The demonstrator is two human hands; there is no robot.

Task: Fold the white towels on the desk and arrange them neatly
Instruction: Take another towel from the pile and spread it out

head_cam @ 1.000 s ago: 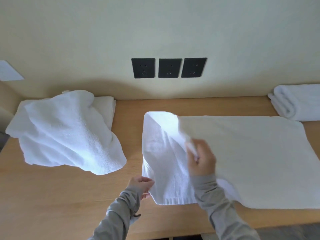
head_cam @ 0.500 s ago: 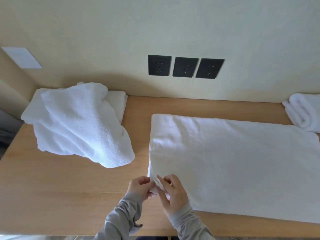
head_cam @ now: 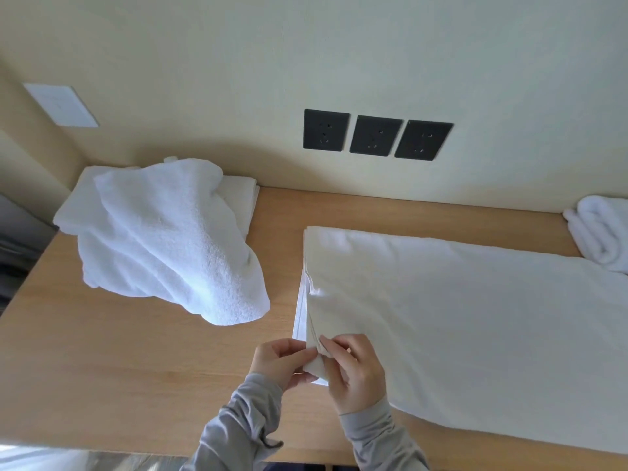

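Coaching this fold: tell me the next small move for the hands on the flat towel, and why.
Probably square up the corner layers, then lay them down: the left hand and right hand both pinch the near-left corner of the flat towel, where its edge layers look offset.

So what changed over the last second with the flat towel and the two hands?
The right hand laid down the raised left flap of the flat white towel and moved to its near-left corner, which it now pinches together with the left hand. The crumpled white terry towel and the rolled white towel stayed put on the wooden desk.
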